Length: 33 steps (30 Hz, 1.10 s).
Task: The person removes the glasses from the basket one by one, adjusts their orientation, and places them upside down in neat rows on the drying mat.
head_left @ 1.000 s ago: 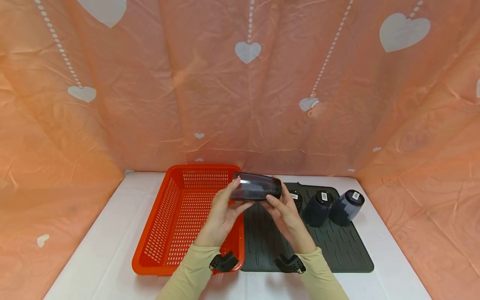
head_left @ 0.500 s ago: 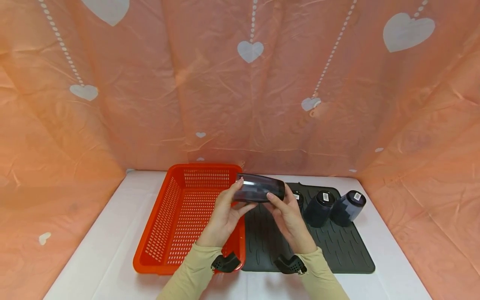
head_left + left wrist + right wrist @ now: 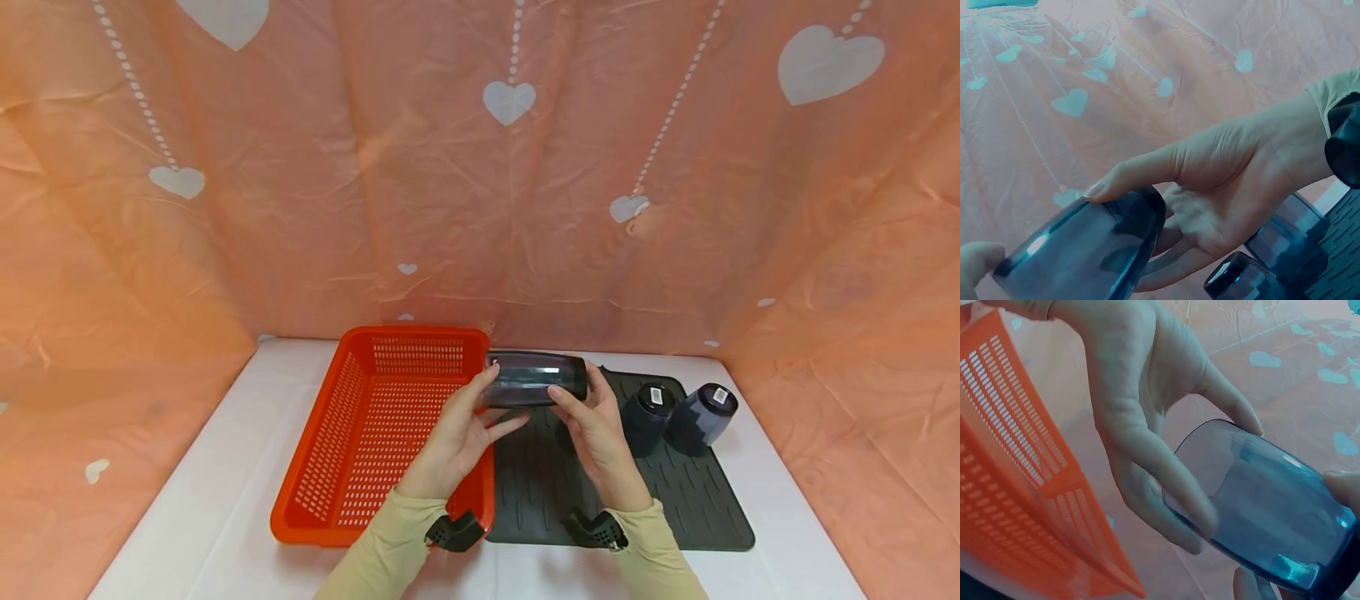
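Observation:
Both hands hold a dark translucent drinking glass (image 3: 534, 380) sideways above the mat's left part, its mouth toward the left. My left hand (image 3: 453, 437) pinches the mouth end, thumb on one side and fingertips on the other, as the right wrist view shows. Around the base end, my right hand (image 3: 603, 442) grips with its thumb and fingers. In the left wrist view the right hand (image 3: 1229, 162) reaches across the base, and the left thumb (image 3: 979, 262) shows at the lower left. Two similar glasses, one dark (image 3: 647, 421) and one beside it (image 3: 701, 421), stand upside down with labelled bases up.
A red perforated plastic basket (image 3: 291, 475) stands on the white table (image 3: 217, 467) at left. Beside it lies a dark grey ridged mat (image 3: 525, 508) under the glasses. An orange sheet with white hearts (image 3: 510, 217) hangs behind and along the sides.
The held glass has shifted slightly right and levelled out, both hands moving with it. A third glass on the mat, partly visible before, is now hidden behind the right hand in the head view.

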Available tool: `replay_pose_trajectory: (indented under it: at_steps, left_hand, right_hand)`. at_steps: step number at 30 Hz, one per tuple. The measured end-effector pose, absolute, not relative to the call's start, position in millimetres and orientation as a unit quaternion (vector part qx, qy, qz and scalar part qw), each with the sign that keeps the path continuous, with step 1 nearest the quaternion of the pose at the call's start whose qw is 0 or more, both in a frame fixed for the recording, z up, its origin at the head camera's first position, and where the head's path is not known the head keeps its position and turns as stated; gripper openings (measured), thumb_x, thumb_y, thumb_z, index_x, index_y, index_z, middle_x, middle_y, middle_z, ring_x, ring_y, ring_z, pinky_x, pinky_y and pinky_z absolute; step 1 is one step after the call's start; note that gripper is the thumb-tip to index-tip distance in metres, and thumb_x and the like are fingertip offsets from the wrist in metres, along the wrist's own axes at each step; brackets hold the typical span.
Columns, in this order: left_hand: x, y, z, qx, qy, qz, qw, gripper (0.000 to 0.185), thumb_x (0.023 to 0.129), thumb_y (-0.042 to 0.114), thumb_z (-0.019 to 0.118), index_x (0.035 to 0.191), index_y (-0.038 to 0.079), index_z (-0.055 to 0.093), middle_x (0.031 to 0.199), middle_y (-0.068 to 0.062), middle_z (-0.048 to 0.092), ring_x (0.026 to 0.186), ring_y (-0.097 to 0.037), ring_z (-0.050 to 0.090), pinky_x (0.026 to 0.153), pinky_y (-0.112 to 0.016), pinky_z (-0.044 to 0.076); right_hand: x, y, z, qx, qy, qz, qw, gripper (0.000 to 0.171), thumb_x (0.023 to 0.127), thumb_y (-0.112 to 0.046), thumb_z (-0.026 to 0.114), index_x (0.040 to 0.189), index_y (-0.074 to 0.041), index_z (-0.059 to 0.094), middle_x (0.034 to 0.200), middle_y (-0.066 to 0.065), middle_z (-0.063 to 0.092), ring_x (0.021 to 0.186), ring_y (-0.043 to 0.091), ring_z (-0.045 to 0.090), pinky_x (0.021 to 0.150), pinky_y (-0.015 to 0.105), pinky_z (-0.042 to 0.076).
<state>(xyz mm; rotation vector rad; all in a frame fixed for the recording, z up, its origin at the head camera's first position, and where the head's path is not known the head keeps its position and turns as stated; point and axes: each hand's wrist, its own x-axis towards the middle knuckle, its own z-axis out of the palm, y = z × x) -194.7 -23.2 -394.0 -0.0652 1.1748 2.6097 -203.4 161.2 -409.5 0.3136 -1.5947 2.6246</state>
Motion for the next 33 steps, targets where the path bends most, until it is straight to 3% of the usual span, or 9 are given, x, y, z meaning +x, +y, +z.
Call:
replay_pose_trajectory:
  at_steps: [5,11,13,20,29,33]
  left_hand:
    - [-191,-26,-393,-0.019,0.425,0.894,0.142,0.038,0.090,0.033,0.065,0.117,0.007,0.062,0.110,-0.011,0.059,0.105,-0.034,0.054,0.089,-0.057,0.047]
    - [-184,-39,-390,-0.009,0.455,0.878,0.148,0.058,0.093,0.034,0.060,0.139,0.007,0.035,0.137,-0.021,0.038,0.121,-0.040,0.044,0.096,-0.052,0.044]
    - [-182,-45,-390,-0.001,0.464,0.874,0.143,0.058,0.095,0.031,0.056,0.140,0.007,0.030,0.142,-0.022,0.035,0.125,-0.042,0.041,0.099,-0.051,0.042]
    - [-179,-63,-389,0.004,0.465,0.878,0.115,0.031,0.099,0.024,0.050,0.123,0.005,0.049,0.139,-0.025,0.041,0.125,-0.043,0.042,0.102,-0.050,0.039]
    - [-174,-82,-389,-0.007,0.452,0.886,0.102,0.034,0.099,0.024,0.050,0.128,0.005,0.051,0.135,-0.020,0.046,0.127,-0.044,0.040,0.103,-0.050,0.038]
    - [-171,-91,-391,-0.014,0.453,0.885,0.103,0.037,0.100,0.023,0.047,0.132,0.004,0.048,0.138,-0.019,0.045,0.126,-0.041,0.043,0.103,-0.049,0.037]
  right_hand:
    - [-201,167,-402,0.082,-0.558,0.824,0.059,0.064,0.086,0.009,0.064,0.139,-0.016,0.038,0.122,0.012,0.050,0.101,0.018,0.058,0.089,0.033,0.048]
    - [-204,176,-395,0.089,-0.599,0.788,0.113,0.064,0.081,0.013,0.067,0.134,-0.012,0.040,0.117,0.011,0.056,0.096,0.017,0.060,0.084,0.030,0.050]
    - [-205,180,-393,0.093,-0.618,0.770,0.128,0.064,0.080,0.012,0.070,0.133,-0.010,0.041,0.116,0.010,0.057,0.095,0.018,0.059,0.078,0.027,0.051]
    - [-207,188,-389,0.111,-0.678,0.708,0.162,0.068,0.076,0.007,0.076,0.134,-0.008,0.043,0.119,0.013,0.058,0.100,0.020,0.059,0.074,0.024,0.050]
    - [-198,181,-372,0.100,-0.757,0.622,0.175,0.066,0.073,0.003,0.080,0.131,-0.007,0.049,0.112,0.011,0.061,0.088,0.016,0.059,0.071,0.029,0.050]
    - [-196,177,-373,0.098,-0.784,0.588,0.176,0.065,0.072,-0.001,0.082,0.130,-0.007,0.052,0.108,0.012,0.063,0.085,0.014,0.059,0.072,0.038,0.050]
